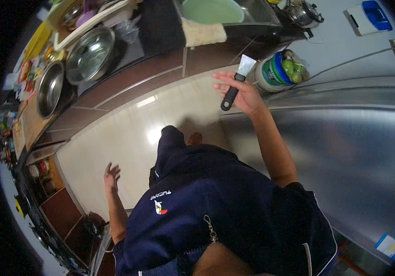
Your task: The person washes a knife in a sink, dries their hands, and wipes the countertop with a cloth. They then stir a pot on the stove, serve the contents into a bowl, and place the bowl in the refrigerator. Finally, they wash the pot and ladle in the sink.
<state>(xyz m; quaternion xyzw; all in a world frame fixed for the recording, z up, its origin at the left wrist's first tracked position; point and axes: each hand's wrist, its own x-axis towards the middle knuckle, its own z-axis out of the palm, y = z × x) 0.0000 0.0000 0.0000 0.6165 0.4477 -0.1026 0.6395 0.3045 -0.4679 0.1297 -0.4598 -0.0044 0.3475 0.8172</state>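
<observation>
Here, in the head view, looking straight down over a dark blue zip jacket (pixel 225 216) onto a pale tiled floor (pixel 128 133).

Holding a scraper (pixel 235 85) in the right hand (pixel 246 96) at about one o'clock, out over the near edge of a wide stainless steel counter (pixel 345 152). Wrapping the fingers (pixel 223 82) loosely round the black handle, with the thin steel blade pointing up and away from the body, probably so the edge is kept clear of the palm and ready for the metal surface.

Hanging the left hand (pixel 112 176) low at about eight o'clock, gripping nothing, fingers spread and slightly curled, well apart from everything, seemingly just for balance.

Sitting just beyond the blade, at one o'clock, a white tub with a blue band (pixel 273 71) and a clear bag of green fruit (pixel 295 68) pressed against it.

Resting at ten to eleven o'clock on a dark counter (pixel 128 50), two steel bowls (pixel 89 55), side by side. Lying at twelve o'clock, a pale green basin (pixel 212 10) in a sink, a cream cloth (pixel 204 33) draped over the edge, perhaps to dry.
</observation>
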